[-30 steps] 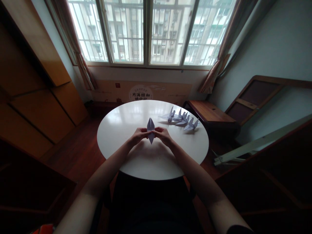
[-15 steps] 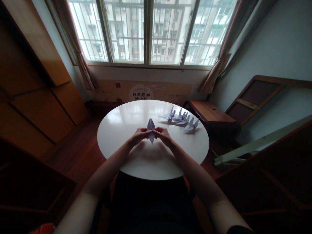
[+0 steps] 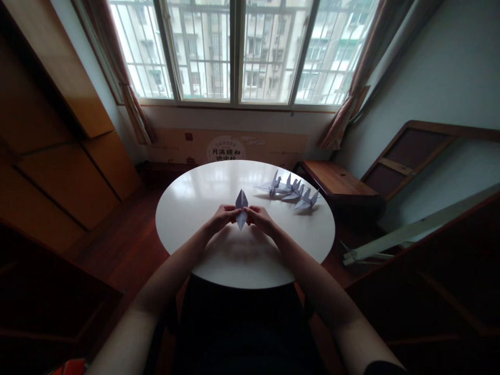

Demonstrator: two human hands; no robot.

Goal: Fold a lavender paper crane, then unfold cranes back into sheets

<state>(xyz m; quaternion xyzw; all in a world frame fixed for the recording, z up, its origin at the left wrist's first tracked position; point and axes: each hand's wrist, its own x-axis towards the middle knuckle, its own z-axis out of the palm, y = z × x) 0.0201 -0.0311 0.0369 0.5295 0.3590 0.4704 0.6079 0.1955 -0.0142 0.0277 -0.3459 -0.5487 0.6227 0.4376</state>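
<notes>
A pale lilac folded paper piece (image 3: 241, 199), diamond-shaped with points up and down, is held above the round white table (image 3: 195, 203). My left hand (image 3: 222, 217) pinches its left side and my right hand (image 3: 261, 217) pinches its right side, fingertips meeting at the middle. Both hands are closed on the paper. Three finished paper cranes (image 3: 291, 190) of the same colour stand in a row on the table to the right, beyond my right hand.
A low wooden bench (image 3: 338, 182) stands right of the table, with a framed board (image 3: 414, 156) leaning on the wall behind it. Wooden cabinets (image 3: 58, 156) line the left. A large barred window (image 3: 238, 49) and curtains fill the back wall.
The paper piece has narrowed slightly between my fingertips and its lower tip sits a little higher. Arms and cranes have stayed in place.
</notes>
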